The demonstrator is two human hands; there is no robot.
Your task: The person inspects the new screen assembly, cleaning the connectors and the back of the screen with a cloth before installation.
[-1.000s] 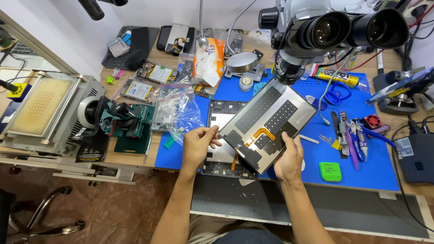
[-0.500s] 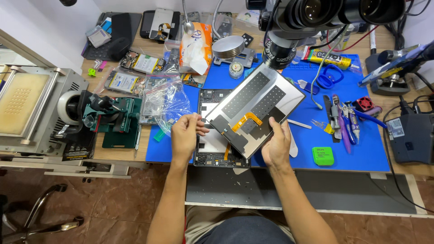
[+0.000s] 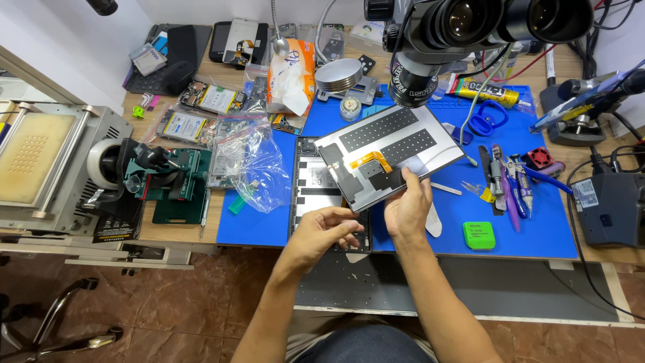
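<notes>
Right hand [image 3: 408, 208] props panel [image 3: 388, 156]; left hand [image 3: 324, 232] curled.

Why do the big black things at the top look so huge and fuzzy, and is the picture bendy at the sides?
In the head view, the microscope eyepieces sit close to the camera, so they loom large and soft; the tablet panel in the right hand is sharp, evenly lit, with a mild sheen; the table edge bows, a wide-lens bend; the left hand casts only a faint shadow.
</notes>
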